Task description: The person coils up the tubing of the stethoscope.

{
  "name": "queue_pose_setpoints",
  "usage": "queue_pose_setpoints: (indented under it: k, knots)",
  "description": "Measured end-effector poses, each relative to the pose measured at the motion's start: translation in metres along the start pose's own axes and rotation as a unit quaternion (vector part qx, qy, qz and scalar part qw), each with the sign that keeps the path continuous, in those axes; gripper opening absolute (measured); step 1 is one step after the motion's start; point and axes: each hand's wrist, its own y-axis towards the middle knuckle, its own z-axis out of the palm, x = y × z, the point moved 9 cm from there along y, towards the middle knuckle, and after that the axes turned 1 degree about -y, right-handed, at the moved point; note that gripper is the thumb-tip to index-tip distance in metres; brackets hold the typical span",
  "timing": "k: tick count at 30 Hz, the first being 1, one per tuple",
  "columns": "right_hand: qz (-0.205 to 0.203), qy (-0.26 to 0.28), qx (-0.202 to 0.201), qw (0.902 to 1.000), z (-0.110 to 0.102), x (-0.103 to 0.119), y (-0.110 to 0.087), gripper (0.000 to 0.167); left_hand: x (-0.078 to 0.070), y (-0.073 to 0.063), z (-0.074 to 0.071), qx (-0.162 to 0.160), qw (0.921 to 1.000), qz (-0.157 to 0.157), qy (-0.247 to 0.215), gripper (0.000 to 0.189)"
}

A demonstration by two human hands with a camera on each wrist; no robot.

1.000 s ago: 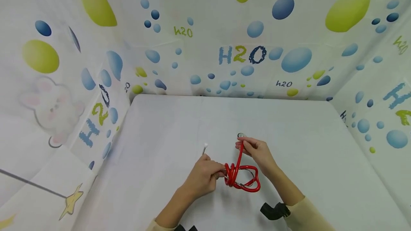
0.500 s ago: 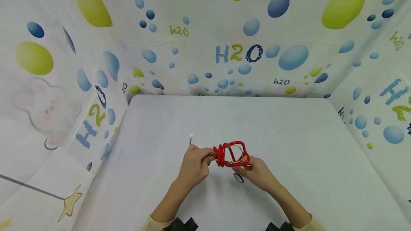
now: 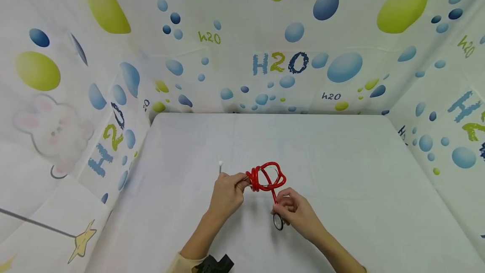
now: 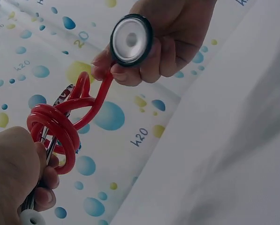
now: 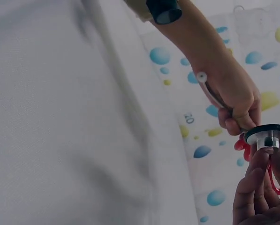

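A red stethoscope [image 3: 270,187] is held up between my two hands, its tubing wound in several turns around the metal ear tubes. My left hand [image 3: 226,193] grips the metal ear tubes, and one white earpiece [image 3: 220,164] pokes out above it. Another view of that grip comes from the left wrist camera, with a white earpiece [image 4: 32,217] low at the palm. My right hand [image 3: 297,213] pinches the tube's free end just by the round chest piece [image 3: 278,222]. In the left wrist view the chest piece's silver disc [image 4: 132,40] has a dark rim.
A white table surface [image 3: 182,142] lies under both hands. White sheeting [image 3: 242,41] printed with blue and green drops and H2O lettering stands behind and at both sides. A black wrist mount [image 3: 214,264] sits on the left forearm.
My right hand swung from above the coil, down past its right side, to below it, bringing the chest piece along. The left hand shifted slightly left and up, still holding the ear tubes.
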Motion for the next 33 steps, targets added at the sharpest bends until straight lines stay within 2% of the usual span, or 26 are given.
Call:
queue_pose_setpoints:
  k: [5, 10, 13, 18, 21, 25, 30, 33]
  knots:
    - [-0.063, -0.014, 0.012, 0.9979, 0.008, 0.006, -0.003, 0.026, 0.001, -0.001, 0.003, 0.004, 0.9999, 0.001, 0.014, 0.008]
    - [-0.141, -0.004, 0.037, 0.9893, 0.013, 0.014, -0.005, 0.026, 0.002, -0.002, 0.003, 0.000, 0.9999, -0.005, 0.014, 0.009]
    - [-0.151, -0.014, 0.011, 0.9884, 0.011, 0.015, -0.004, 0.025, 0.004, -0.001, 0.005, 0.002, 0.9998, -0.012, 0.016, 0.010]
    - [-0.146, -0.054, -0.078, 0.9847, 0.001, 0.019, -0.003, 0.022, 0.004, -0.002, 0.009, 0.014, 0.9996, -0.016, 0.021, 0.010]
    - [-0.173, -0.101, -0.133, 0.9707, -0.003, 0.027, -0.006, 0.024, 0.003, -0.003, 0.010, 0.016, 0.9994, -0.017, 0.028, 0.009]
    - [-0.224, -0.145, -0.187, 0.9453, -0.007, 0.036, -0.010, 0.026, 0.003, -0.003, 0.011, 0.011, 0.9991, -0.019, 0.036, 0.009]
    - [-0.272, -0.160, -0.204, 0.9268, -0.005, 0.043, -0.012, 0.023, 0.001, -0.005, 0.014, 0.006, 0.9985, -0.011, 0.053, 0.007]
    - [-0.263, -0.171, -0.222, 0.9232, -0.008, 0.044, -0.009, 0.020, -0.002, -0.007, 0.017, 0.001, 0.9974, 0.002, 0.073, 0.005]
